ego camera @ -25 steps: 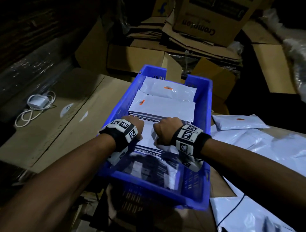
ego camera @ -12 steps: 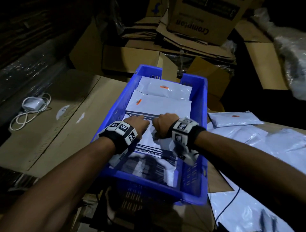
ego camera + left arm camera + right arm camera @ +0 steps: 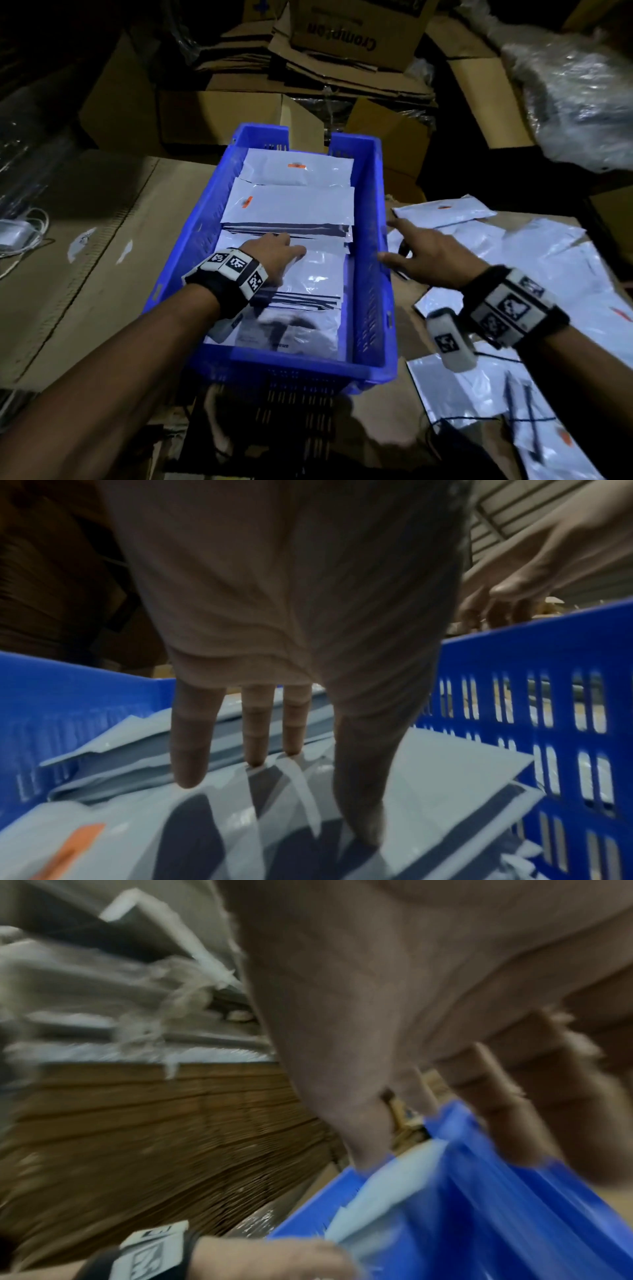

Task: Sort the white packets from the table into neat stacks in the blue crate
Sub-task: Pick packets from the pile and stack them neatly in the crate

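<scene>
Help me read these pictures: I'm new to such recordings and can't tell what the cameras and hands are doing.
No machine here: a person wears three cameras. The head view looks down on both arms; each wrist view looks along one hand. The left hand rests flat, fingers straight, on a stack of white packets inside the blue crate. The right hand is open, holding nothing, outside the crate above loose packets on the cardboard-covered table. Cardboard boxes stand behind.

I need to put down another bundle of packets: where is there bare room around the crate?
Bare brown cardboard sheet left of the blue plastic crate is free. A smaller bare patch lies by its right wall. Crowded: the crate's white packet stacks and the loose white packets on the right.
</scene>
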Available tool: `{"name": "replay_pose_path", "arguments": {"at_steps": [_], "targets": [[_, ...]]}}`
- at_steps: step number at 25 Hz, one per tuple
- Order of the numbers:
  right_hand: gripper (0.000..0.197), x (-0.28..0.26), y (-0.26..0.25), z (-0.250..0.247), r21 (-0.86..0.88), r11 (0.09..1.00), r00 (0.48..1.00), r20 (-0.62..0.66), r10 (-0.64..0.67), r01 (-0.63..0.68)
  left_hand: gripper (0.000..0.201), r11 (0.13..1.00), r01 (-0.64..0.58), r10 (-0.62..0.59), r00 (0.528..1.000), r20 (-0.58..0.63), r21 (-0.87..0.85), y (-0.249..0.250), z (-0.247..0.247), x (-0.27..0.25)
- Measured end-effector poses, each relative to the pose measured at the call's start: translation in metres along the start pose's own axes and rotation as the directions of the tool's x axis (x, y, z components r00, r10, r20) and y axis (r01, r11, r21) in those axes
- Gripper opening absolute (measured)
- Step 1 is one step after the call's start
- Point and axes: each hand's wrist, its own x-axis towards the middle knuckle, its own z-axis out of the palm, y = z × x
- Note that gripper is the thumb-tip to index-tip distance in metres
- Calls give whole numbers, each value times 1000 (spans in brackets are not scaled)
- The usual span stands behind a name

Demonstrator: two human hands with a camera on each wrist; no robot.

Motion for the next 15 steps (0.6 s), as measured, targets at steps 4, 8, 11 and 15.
{"name": "replay_pose_path", "arguments": {"at_steps": [4, 8, 11, 15], "targets": [[61, -16, 3, 37, 167, 986, 997, -71, 32, -20, 39, 999, -35, 35, 999, -13, 18, 0, 6, 1], [59, -19, 1, 50, 289, 957, 992, -116, 56, -20, 60, 998, -60, 59, 997, 51, 15, -1, -2, -2], [60, -19, 1, 53, 278, 961, 989, -138, 57, -16, 65, 999, -53, 52, 996, 66, 5, -4, -3, -4], [59, -19, -1, 54, 291, 956, 987, -144, 73, -29, 68, 998, -66, 66, 997, 48, -4, 0, -8, -5]]}}
